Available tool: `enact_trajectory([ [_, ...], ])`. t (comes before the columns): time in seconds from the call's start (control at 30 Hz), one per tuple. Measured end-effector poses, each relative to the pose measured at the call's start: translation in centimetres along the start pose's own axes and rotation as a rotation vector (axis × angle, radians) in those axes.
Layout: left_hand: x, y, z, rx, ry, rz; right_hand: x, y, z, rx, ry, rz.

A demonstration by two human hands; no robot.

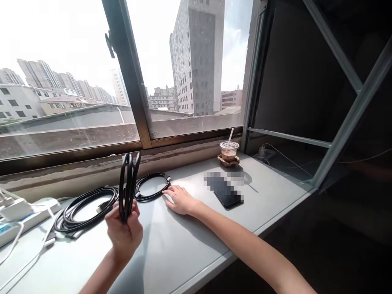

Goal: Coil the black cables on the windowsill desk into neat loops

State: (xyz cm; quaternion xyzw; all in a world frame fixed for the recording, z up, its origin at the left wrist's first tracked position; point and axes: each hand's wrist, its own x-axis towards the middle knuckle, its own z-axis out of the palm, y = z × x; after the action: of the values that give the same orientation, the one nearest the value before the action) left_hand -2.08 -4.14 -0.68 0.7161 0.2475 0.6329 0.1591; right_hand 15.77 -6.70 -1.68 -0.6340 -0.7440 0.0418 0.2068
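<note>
A bundle of coiled black cable (126, 183) is raised above the table in my left hand (125, 228), whose fingers are closed round its lower end. My right hand (179, 200) rests low over the tabletop, fingers stretched out. Its fingertips reach the right edge of a smaller black cable coil (152, 199), which lies flat and shows light connector ends. Whether they press on that coil is hard to make out. Left of the raised bundle, a larger black cable coil (69, 222) lies on the table, with a connector visible inside its loop.
White power strips with plugged-in chargers (18, 210) and white cords occupy the table's left side. A dark phone (228, 198), partly blurred out, lies right of my right hand. Behind it stands an iced drink cup (229, 152) in a brown holder. The window frame (143, 136) borders the back; metal struts (346, 110) rise at right.
</note>
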Motion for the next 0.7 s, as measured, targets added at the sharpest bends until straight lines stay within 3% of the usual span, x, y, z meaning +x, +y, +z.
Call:
enact_trajectory([
  [0.1,-1.1,0.4,0.8,0.023,-0.122,0.362,-0.1,-1.2,1.4,-0.063,0.047,-0.153],
  [0.2,-1.6,1.5,1.6,0.085,-0.325,0.572,-0.2,-1.8,2.3,-0.133,0.07,-0.28],
  [0.3,-1.8,2.5,2.4,0.159,-0.507,0.713,-0.2,-1.9,2.7,-0.194,0.055,-0.265],
  [0.43,-2.1,3.2,2.9,0.136,-0.628,0.685,-0.2,-1.9,2.7,-0.209,0.05,-0.223],
  [0.7,-1.7,4.1,2.1,0.099,-0.631,0.693,-0.6,-2.5,2.2,-0.081,0.133,-0.202],
])
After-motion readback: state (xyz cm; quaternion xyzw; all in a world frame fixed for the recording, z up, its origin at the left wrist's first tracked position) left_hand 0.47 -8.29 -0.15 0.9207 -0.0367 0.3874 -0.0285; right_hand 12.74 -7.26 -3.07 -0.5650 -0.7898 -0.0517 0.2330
